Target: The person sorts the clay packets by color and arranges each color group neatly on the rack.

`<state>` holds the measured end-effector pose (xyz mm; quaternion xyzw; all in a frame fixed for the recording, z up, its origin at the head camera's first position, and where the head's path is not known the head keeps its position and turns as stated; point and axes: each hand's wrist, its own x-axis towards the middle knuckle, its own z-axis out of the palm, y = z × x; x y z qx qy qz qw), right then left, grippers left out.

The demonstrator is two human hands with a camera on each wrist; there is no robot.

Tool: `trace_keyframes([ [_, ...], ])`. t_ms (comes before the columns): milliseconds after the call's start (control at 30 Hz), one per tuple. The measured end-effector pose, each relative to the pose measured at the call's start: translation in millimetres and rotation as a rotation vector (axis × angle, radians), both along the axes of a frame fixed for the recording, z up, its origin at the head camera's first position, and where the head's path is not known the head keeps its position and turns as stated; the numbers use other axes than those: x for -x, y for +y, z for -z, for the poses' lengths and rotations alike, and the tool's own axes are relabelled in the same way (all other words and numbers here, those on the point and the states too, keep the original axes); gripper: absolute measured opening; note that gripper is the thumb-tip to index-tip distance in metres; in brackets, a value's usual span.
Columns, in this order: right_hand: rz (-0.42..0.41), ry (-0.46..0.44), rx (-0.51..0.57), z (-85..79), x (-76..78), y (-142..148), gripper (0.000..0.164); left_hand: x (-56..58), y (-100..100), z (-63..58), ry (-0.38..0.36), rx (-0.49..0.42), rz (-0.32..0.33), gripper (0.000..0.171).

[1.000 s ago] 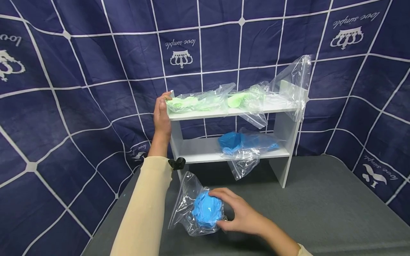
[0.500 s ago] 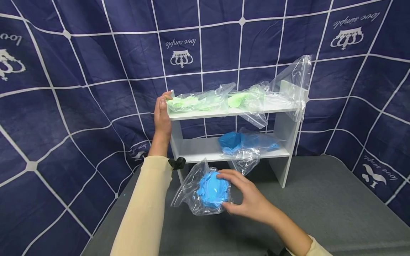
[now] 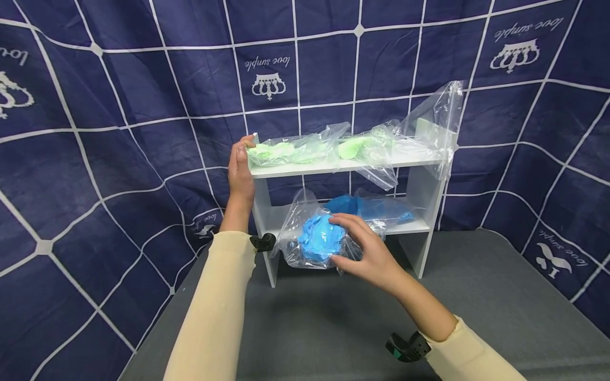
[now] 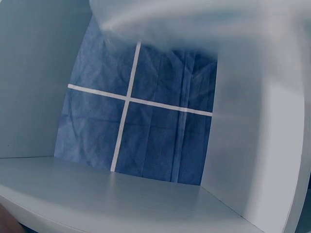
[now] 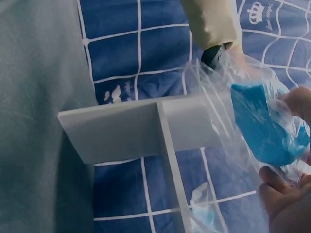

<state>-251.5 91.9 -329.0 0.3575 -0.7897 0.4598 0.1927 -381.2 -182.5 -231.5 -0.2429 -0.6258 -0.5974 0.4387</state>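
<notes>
My right hand (image 3: 367,254) pinches a clear plastic bag (image 3: 296,214) with a soft, rough-edged blue lump (image 3: 321,238) inside, thumb below and fingers above. The bag hangs in front of the lower board of a white shelf (image 3: 293,170). In the right wrist view, the same blue lump (image 5: 265,126) shows through the clear film between thumb and fingers. At the shelf's upper left corner, my left hand (image 3: 241,172) grips the side panel. The left wrist view looks into the shelf, with the lower board (image 4: 112,194) bare there and blurred plastic across the top.
Bags with pale green lumps (image 3: 274,152) lie along the top board, and one clear bag (image 3: 443,116) sticks up at its right end. Another bagged blue lump (image 3: 345,205) is on the lower board. A grey tabletop (image 3: 500,296) lies below; a navy checked curtain (image 3: 329,74) hangs behind.
My right hand has raised the bagged blue lump from low over the tabletop up to the lower board's height, slightly rightward. My left hand has stayed on the shelf.
</notes>
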Motion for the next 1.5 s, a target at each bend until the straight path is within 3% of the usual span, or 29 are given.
trace_keyframes([
  [100,-0.005,-0.033,0.029,-2.6,9.1,-7.2,0.066,-12.9,4.7,-5.1,-0.003,0.006,0.009,0.035],
  [233,0.017,-0.004,0.017,-5.8,23.3,-19.1,0.065,-28.7,9.8,-11.0,-0.009,0.012,0.012,0.035],
  [367,0.062,0.01,0.007,-6.4,38.4,-31.2,0.065,-31.6,10.5,-11.2,-0.014,0.009,0.008,0.034],
  [633,0.162,-0.014,-0.011,-1.5,62.2,-51.3,0.063,-29.2,11.4,-11.2,-0.005,0.022,0.029,0.038],
  [867,0.237,-0.054,-0.105,1.9,79.4,-64.7,0.068,0.0,1.3,-0.3,0.015,0.008,0.009,0.037],
  [967,0.266,-0.061,-0.156,5.1,85.5,-68.3,0.07,6.5,-2.6,4.0,0.018,0.013,0.006,0.037],
  [1300,0.305,0.049,-0.104,14.5,95.8,-74.6,0.067,5.8,-3.5,4.6,0.026,0.026,-0.003,0.038],
  [1500,0.321,0.098,-0.098,16.1,93.2,-74.7,0.064,6.3,-2.7,3.1,0.005,0.012,0.006,0.039],
])
